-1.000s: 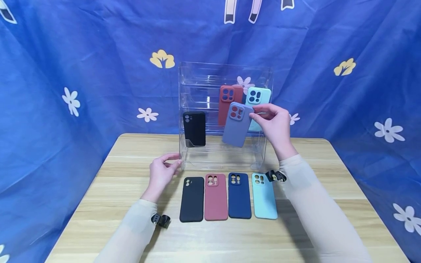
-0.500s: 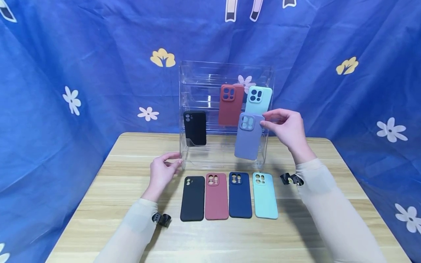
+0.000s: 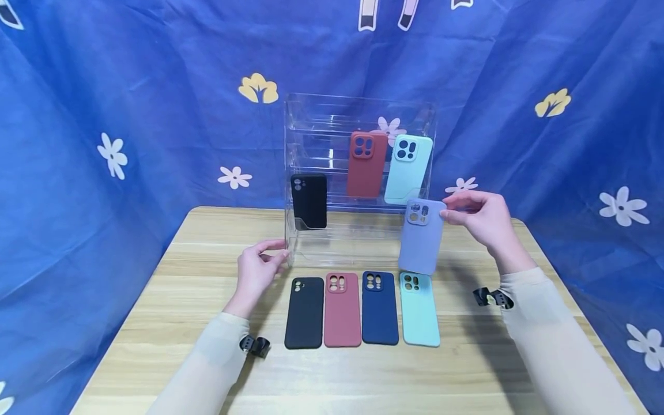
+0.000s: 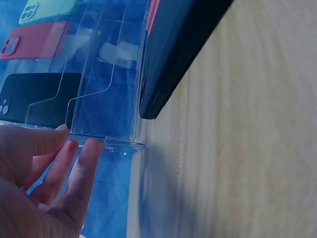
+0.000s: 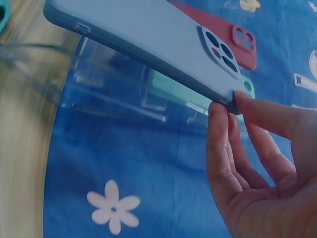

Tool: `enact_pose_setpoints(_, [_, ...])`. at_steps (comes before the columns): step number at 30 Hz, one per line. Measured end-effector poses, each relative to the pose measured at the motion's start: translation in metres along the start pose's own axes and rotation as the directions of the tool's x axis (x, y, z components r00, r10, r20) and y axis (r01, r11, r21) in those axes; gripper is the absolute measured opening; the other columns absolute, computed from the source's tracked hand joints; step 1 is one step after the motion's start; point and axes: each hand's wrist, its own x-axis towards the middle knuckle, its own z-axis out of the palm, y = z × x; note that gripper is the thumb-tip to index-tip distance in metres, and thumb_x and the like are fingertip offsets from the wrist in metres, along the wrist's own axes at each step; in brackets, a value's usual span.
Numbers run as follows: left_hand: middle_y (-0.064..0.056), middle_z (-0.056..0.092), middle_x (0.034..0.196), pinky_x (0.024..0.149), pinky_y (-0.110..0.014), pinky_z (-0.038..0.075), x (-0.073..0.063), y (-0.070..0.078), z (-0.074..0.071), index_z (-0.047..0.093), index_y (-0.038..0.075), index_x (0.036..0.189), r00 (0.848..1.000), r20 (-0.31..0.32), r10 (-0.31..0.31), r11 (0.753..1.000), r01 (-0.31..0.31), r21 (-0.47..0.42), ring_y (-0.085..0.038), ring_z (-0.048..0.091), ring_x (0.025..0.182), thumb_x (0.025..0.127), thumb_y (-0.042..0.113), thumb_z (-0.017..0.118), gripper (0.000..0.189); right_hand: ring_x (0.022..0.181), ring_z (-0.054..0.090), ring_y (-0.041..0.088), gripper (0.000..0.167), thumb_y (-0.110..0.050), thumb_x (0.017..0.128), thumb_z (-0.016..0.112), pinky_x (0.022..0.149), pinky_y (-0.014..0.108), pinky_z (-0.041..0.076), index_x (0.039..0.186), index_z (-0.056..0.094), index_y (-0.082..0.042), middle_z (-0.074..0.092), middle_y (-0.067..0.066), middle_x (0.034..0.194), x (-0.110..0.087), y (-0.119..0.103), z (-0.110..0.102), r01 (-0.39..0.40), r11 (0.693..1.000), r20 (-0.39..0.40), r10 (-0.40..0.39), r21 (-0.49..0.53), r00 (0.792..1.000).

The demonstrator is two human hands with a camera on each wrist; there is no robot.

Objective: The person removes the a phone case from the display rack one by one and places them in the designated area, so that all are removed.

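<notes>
- Behind everything hangs a wrinkled blue curtain (image 3: 171,115), printed with white and yellow flowers.
- A see-through plastic rack (image 3: 342,233) with stacked tiers stands on the wood-grain surface (image 3: 337,380).
- Three phone cases stand in the rack: a red case (image 3: 366,173), a mint case (image 3: 407,176) and, lower at the left, a black case (image 3: 310,204).
- Four more lie flat in a row in front of it: a charcoal case (image 3: 304,316), a pink case (image 3: 342,317), a navy case (image 3: 380,316) and a pale blue case (image 3: 420,317).
- The eighth, a lavender case (image 3: 422,245) with rounded corners, is before the rack's lower right corner, partly hiding it; whether it touches the pale blue case, I cannot tell.
- The right hand (image 3: 485,225) has a narrow grip, pinching the lavender case by an upper corner.
- The left hand (image 3: 256,270) touches the rack's lower left side; I cannot tell whether its grip closes on the edge.
</notes>
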Motion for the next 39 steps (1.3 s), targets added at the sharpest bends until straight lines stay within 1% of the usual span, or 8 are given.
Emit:
enact_pose_setpoints(5, [-0.025, 0.078, 0.098, 0.054, -0.040, 0.063, 0.000, 0.002, -0.001, 0.076, 0.008, 0.120, 1.000, -0.005, 0.006, 1.000, -0.006, -0.007, -0.041, 0.076, 0.071, 0.093, 0.011, 0.077, 0.026, 0.076, 0.070, 0.000, 0.038, -0.023, 0.084, 0.088, 0.069, 0.018, 0.060, 0.114, 0.075, -0.002, 0.073, -0.023, 0.079, -0.002, 0.012, -0.015, -0.034, 0.999, 0.026, 0.033, 0.016, 0.999])
enact_pose_setpoints(16, [-0.024, 0.077, 0.102, 0.053, -0.040, 0.063, 0.001, 0.002, -0.002, 0.076, 0.006, 0.119, 1.000, -0.009, 0.022, 1.000, -0.022, -0.009, -0.040, 0.076, 0.070, 0.093, 0.010, 0.077, 0.026, 0.075, 0.075, 0.004, 0.046, -0.018, 0.089, 0.083, 0.071, 0.022, 0.064, 0.123, 0.066, 0.008, 0.075, -0.017, 0.082, -0.013, 0.042, -0.044, -0.138, 0.990, 0.142, 0.131, 0.036, 0.981])
enact_pose_setpoints(21, [-0.025, 0.078, 0.098, 0.051, -0.038, 0.062, 0.000, 0.002, -0.001, 0.077, 0.007, 0.119, 1.000, -0.007, 0.015, 1.000, -0.015, -0.004, -0.038, 0.076, 0.068, 0.093, 0.010, 0.077, 0.026, 0.077, 0.075, 0.004, 0.047, -0.013, 0.090, 0.082, 0.073, 0.025, 0.065, 0.126, 0.063, 0.011, 0.077, -0.015, 0.083, -0.017, 0.063, -0.052, -0.218, 0.974, 0.200, 0.202, 0.060, 0.959])
enact_pose_setpoints(25, [-0.024, 0.078, 0.098, 0.053, -0.039, 0.063, -0.001, 0.001, -0.001, 0.077, 0.007, 0.118, 1.000, -0.003, 0.005, 1.000, -0.005, -0.004, -0.036, 0.076, 0.067, 0.093, 0.010, 0.077, 0.026, 0.079, 0.075, 0.004, 0.044, -0.010, 0.091, 0.080, 0.075, 0.026, 0.065, 0.126, 0.064, 0.011, 0.077, -0.013, 0.084, -0.018, 0.081, -0.057, -0.284, 0.957, 0.281, 0.255, 0.065, 0.925])
enact_pose_setpoints(28, [-0.025, 0.077, 0.101, 0.052, -0.038, 0.063, -0.001, 0.001, 0.000, 0.076, 0.006, 0.119, 1.000, -0.002, 0.006, 1.000, -0.006, -0.003, -0.035, 0.077, 0.067, 0.093, 0.010, 0.077, 0.026, 0.080, 0.076, 0.005, 0.043, -0.009, 0.092, 0.079, 0.076, 0.026, 0.065, 0.126, 0.063, 0.012, 0.078, -0.009, 0.085, -0.019, 0.093, -0.058, -0.322, 0.946, 0.347, 0.287, 0.046, 0.893])
enact_pose_setpoints(31, [-0.025, 0.077, 0.103, 0.052, -0.039, 0.063, -0.001, 0.001, 0.000, 0.076, 0.007, 0.119, 1.000, -0.007, 0.009, 1.000, -0.009, -0.004, -0.036, 0.076, 0.068, 0.093, 0.010, 0.077, 0.026, 0.081, 0.075, 0.006, 0.044, -0.008, 0.091, 0.079, 0.076, 0.026, 0.065, 0.126, 0.063, 0.013, 0.079, -0.005, 0.087, -0.021, 0.103, -0.053, -0.333, 0.943, 0.383, 0.302, 0.016, 0.873])
enact_pose_setpoints(36, [-0.023, 0.078, 0.098, 0.054, -0.041, 0.063, -0.001, 0.001, 0.000, 0.076, 0.007, 0.119, 1.000, -0.006, 0.010, 1.000, -0.010, 0.001, -0.040, 0.076, 0.070, 0.093, 0.010, 0.077, 0.026, 0.081, 0.075, 0.010, 0.044, -0.009, 0.091, 0.079, 0.078, 0.032, 0.066, 0.126, 0.063, 0.013, 0.079, 0.001, 0.091, -0.026, 0.119, -0.039, -0.312, 0.949, 0.391, 0.304, -0.044, 0.869])
enact_pose_setpoints(39, [-0.022, 0.078, 0.095, 0.051, -0.036, 0.062, -0.001, 0.001, 0.000, 0.077, 0.008, 0.118, 1.000, -0.005, 0.011, 1.000, -0.011, 0.006, -0.040, 0.076, 0.069, 0.093, 0.011, 0.077, 0.025, 0.080, 0.075, 0.012, 0.041, -0.009, 0.091, 0.079, 0.077, 0.035, 0.067, 0.123, 0.065, 0.012, 0.079, 0.004, 0.092, -0.031, 0.129, -0.029, -0.315, 0.946, 0.383, 0.321, -0.080, 0.866])
